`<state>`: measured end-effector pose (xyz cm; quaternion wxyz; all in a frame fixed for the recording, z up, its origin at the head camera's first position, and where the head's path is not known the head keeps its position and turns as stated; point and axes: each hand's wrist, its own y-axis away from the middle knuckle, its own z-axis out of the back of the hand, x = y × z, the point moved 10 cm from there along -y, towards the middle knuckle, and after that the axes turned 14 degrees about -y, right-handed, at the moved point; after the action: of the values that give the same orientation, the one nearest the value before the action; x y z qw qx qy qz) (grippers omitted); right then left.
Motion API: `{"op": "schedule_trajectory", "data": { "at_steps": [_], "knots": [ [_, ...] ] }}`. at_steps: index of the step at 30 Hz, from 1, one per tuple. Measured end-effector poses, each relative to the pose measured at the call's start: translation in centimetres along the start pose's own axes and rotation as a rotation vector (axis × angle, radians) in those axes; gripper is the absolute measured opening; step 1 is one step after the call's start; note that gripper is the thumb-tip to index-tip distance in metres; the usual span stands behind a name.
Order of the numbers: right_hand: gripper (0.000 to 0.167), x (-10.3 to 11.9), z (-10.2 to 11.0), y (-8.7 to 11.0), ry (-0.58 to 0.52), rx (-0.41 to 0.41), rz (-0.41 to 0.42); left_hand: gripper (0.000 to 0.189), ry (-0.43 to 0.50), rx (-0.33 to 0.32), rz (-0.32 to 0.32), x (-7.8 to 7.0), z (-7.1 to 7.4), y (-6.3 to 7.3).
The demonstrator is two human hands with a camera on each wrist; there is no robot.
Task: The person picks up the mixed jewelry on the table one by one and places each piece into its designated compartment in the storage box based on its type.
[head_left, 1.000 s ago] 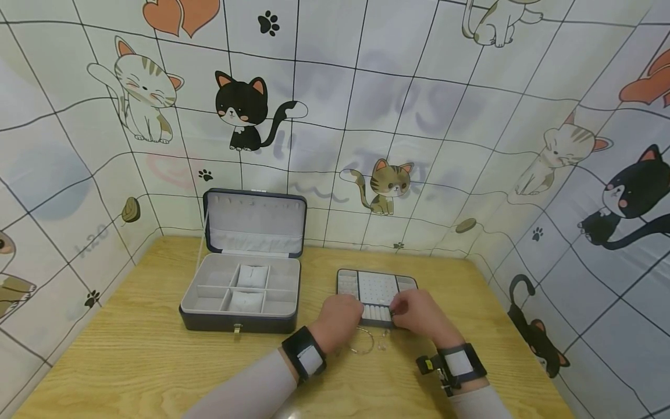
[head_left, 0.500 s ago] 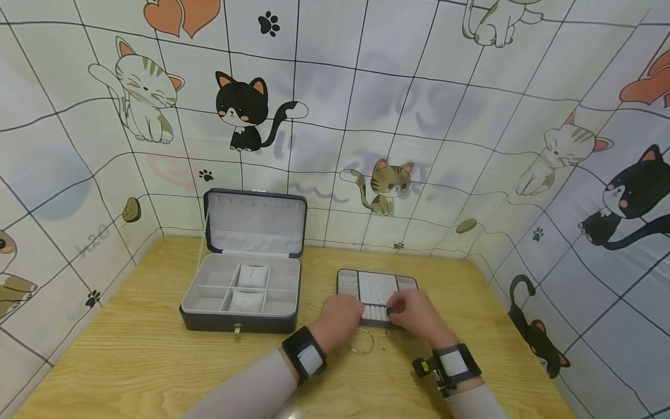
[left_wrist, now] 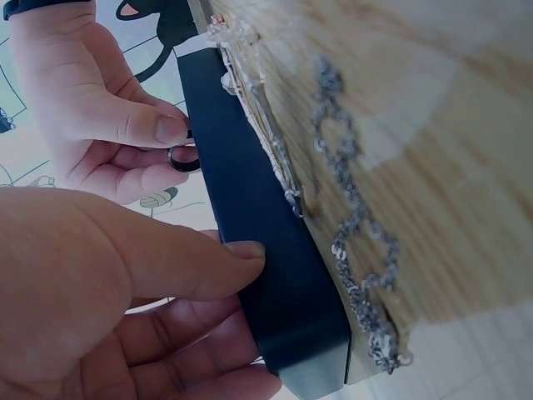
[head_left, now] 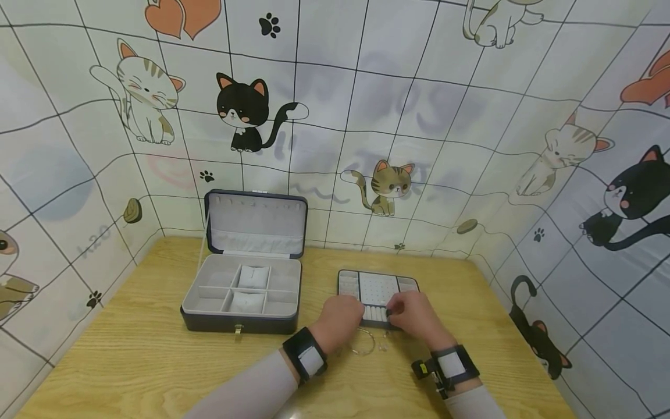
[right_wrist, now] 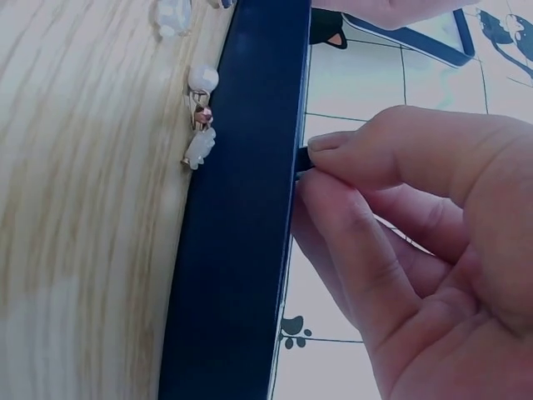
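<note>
A jewelry tray (head_left: 378, 285) with white ring rolls along its front lies on the table. My left hand (head_left: 340, 319) grips its front left corner, the thumb (left_wrist: 200, 262) flat on the dark blue side wall. Between thumb and forefinger my right hand (head_left: 417, 317) pinches a black ring (left_wrist: 184, 160) at the right end of the ring rolls. In the right wrist view the ring (right_wrist: 305, 158) shows only partly, right at the tray's top edge.
A gold-toned bangle (head_left: 374, 343) and earrings (right_wrist: 201, 125) lie before the tray, with a silver chain (left_wrist: 343, 187) near its left corner. To the left stands an open jewelry box (head_left: 238, 323) with two white cushions. A cat-print curtain (head_left: 324, 134) hangs behind.
My right hand has shifted slightly left along the ring rolls with the black ring, then stayed nearly still. The left hand keeps its place on the tray.
</note>
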<state>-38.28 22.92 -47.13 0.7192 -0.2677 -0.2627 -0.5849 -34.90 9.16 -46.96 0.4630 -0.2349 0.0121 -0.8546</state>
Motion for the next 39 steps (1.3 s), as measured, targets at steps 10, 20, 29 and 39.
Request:
{"op": "schedule_trajectory", "data": {
  "at_steps": [10,20,29,39],
  "knots": [
    [0.015,0.17,0.02,0.17,0.012,-0.029,0.022,0.008,-0.024,-0.005,0.007,-0.11,-0.09,0.05],
    [0.015,0.26,-0.04,0.14,0.032,-0.037,0.033,0.007,0.006,0.002,-0.001,-0.14,-0.17,0.08],
    [0.015,0.33,-0.13,0.01,0.064,-0.045,0.024,0.006,0.013,0.005,-0.001,-0.12,-0.25,0.05],
    [0.016,0.48,-0.36,-0.01,0.107,-0.041,0.036,0.006,0.005,0.008,-0.002,-0.11,-0.07,0.09]
  ]
}}
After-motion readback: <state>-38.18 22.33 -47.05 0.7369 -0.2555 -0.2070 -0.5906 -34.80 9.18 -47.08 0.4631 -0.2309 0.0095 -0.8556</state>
